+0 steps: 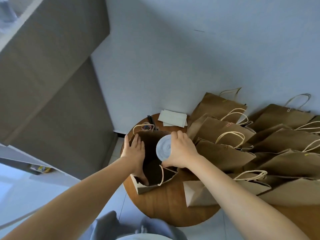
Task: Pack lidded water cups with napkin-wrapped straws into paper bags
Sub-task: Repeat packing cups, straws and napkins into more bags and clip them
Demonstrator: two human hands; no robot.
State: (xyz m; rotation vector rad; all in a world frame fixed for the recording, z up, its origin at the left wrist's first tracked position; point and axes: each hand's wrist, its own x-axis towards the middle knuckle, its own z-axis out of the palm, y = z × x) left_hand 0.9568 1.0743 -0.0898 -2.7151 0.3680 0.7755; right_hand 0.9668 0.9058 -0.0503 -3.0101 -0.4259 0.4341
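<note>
Translucent plastic forms the lid of the cup [163, 147], which is gripped by the right hand [180, 150] with fingers curled round its rim, over the mouth of the open paper bag [152, 163]. That bag is stood at the left edge of the round wooden table [161, 203]. Its left wall is pressed outward by the left hand [134, 149], fingers straight and close together inside the opening, thumb outside. White napkins [173, 117] are seen at the far edge, with dark straws [152, 121] just beside them. Flat paper bags [259, 144] are heaped across the right side.
</note>
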